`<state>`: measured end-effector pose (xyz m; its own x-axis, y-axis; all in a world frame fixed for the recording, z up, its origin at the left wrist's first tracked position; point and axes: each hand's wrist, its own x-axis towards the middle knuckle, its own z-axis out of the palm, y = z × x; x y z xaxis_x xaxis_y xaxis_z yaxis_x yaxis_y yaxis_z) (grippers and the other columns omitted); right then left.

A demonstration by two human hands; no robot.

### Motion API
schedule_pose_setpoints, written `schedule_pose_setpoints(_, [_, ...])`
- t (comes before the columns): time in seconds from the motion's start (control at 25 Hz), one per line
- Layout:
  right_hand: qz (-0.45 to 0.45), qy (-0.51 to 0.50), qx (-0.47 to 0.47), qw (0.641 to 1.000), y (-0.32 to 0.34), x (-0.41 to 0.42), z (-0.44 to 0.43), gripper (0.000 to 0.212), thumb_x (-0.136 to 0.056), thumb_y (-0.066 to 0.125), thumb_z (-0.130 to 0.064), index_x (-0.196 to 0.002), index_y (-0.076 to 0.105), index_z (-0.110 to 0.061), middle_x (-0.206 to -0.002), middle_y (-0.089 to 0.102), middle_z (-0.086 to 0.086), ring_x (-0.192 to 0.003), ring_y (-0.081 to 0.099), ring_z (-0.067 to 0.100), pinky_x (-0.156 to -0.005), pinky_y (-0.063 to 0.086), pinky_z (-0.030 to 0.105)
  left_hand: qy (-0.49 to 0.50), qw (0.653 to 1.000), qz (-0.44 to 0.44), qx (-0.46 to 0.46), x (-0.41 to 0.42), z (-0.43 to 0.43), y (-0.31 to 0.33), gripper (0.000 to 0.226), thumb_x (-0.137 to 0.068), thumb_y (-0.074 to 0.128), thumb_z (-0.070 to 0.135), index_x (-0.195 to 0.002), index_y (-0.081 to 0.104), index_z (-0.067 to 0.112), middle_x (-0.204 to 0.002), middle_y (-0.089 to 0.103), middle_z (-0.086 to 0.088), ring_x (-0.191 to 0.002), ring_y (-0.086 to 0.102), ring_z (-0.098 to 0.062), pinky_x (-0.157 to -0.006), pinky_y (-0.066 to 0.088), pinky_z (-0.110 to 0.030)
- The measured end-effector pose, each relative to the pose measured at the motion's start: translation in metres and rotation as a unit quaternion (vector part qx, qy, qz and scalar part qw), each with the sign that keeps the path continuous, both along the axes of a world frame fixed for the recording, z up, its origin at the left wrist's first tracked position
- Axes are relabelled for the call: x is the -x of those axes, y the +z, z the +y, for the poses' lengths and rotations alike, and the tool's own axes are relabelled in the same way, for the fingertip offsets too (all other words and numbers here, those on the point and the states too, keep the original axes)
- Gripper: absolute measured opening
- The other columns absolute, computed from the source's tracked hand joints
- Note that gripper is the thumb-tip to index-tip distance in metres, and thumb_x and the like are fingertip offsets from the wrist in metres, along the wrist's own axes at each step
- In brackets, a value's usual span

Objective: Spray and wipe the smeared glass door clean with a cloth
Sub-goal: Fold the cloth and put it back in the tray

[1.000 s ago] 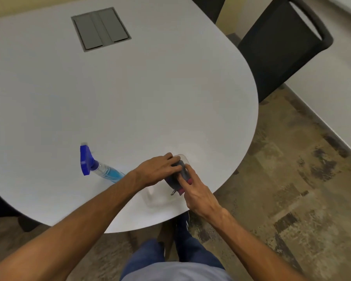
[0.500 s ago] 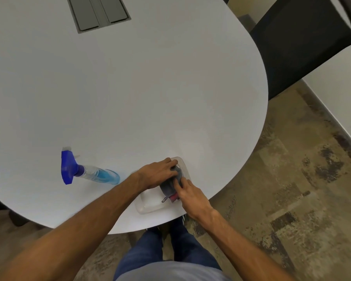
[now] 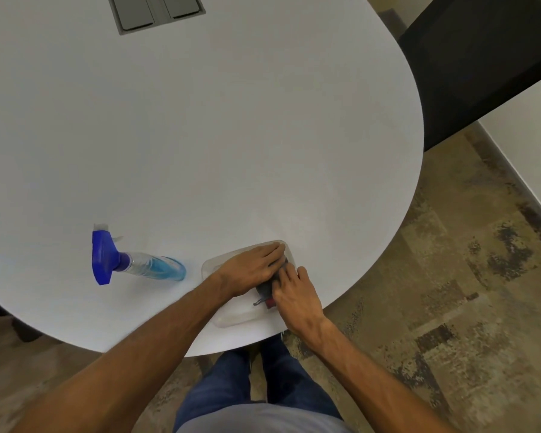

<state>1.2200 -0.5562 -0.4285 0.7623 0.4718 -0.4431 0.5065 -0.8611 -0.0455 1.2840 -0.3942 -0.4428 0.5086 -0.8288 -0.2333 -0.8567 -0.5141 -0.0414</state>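
A small clear glass pane (image 3: 235, 317) lies flat on the white table (image 3: 231, 135) near its front edge. On it sits a dark grey cloth (image 3: 264, 288) with a red tag, mostly covered by my hands. My left hand (image 3: 250, 268) lies flat over the cloth's far part, fingers straight, pressing down. From the right, my right hand (image 3: 295, 296) holds the cloth's near end, with its fingertips against my left hand. A spray bottle (image 3: 138, 264) with blue liquid and a blue trigger head lies on its side to the left of the pane, untouched.
A grey cable hatch (image 3: 156, 10) is set into the table at the far side. A black chair (image 3: 481, 57) stands at the far right beside a white wall. The table's curved edge runs just behind my right wrist, with patterned floor (image 3: 450, 292) below.
My left hand has flattened and slid over the cloth toward the pane's far corner. My head has moved forward over the table, and the pane's near end now shows.
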Motion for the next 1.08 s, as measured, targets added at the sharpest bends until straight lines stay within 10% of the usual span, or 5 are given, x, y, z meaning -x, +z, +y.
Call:
schedule_pose_setpoints(0.16, [-0.002, -0.007, -0.050, 0.999, -0.001, 0.012, 0.003, 0.027, -0.092, 0.063, -0.018, -0.115, 0.070, -0.007, -0.111, 0.069, 0.011, -0.100, 0.061, 0.026, -0.091, 0.050, 0.035, 0.036, 0.998, 0.025, 0.046, 0.011, 0.012, -0.005, 0.038, -0.078, 0.082, 0.013, -0.114, 0.072, 0.009, -0.111, 0.073, -0.007, -0.099, 0.069, -0.020, -0.089, 0.057, -0.030])
schedule_pose_setpoints(0.36, [0.097, -0.076, -0.042, 0.991, -0.010, 0.016, 0.007, 0.065, -0.110, 0.023, -0.049, -0.142, 0.054, -0.002, -0.152, 0.046, 0.026, -0.142, 0.041, 0.038, -0.124, 0.029, 0.045, 0.143, 0.978, 0.153, 0.005, 0.011, 0.015, -0.023, 0.063, -0.101, 0.049, 0.012, -0.158, 0.025, 0.005, -0.164, 0.029, -0.017, -0.151, 0.030, -0.032, -0.125, 0.020, -0.037])
schedule_pose_setpoints(0.64, [0.153, -0.072, -0.025, 0.985, -0.011, 0.013, 0.007, 0.073, -0.108, 0.018, -0.058, -0.151, 0.047, -0.007, -0.163, 0.029, 0.027, -0.153, 0.028, 0.038, -0.127, 0.022, 0.044, 0.194, 0.956, 0.217, -0.028, 0.017, 0.015, -0.025, 0.078, -0.100, 0.054, 0.012, -0.161, 0.006, 0.013, -0.171, 0.004, -0.008, -0.158, 0.008, -0.023, -0.129, 0.007, -0.032])
schedule_pose_setpoints(0.88, [0.010, -0.083, -0.191, 0.978, 0.001, 0.008, -0.003, 0.034, -0.106, 0.044, -0.035, -0.117, 0.067, -0.013, -0.115, 0.071, 0.007, -0.104, 0.065, 0.025, -0.090, 0.052, 0.037, 0.337, 0.910, 0.218, 0.108, 0.038, 0.027, 0.013, 0.070, -0.099, 0.049, -0.001, -0.160, 0.022, 0.019, -0.169, 0.018, -0.004, -0.155, 0.022, -0.021, -0.126, 0.022, -0.029])
schedule_pose_setpoints(1.08, [-0.003, -0.101, -0.298, 0.949, 0.011, -0.013, 0.021, 0.038, -0.101, 0.059, -0.030, -0.132, 0.065, -0.009, -0.129, 0.069, 0.012, -0.116, 0.065, 0.030, -0.098, 0.054, 0.041, 0.468, 0.848, 0.146, 0.201, 0.081, 0.049, 0.045, 0.050, -0.102, 0.049, 0.012, -0.151, 0.043, 0.017, -0.161, 0.039, -0.006, -0.146, 0.041, -0.024, -0.119, 0.038, -0.036])
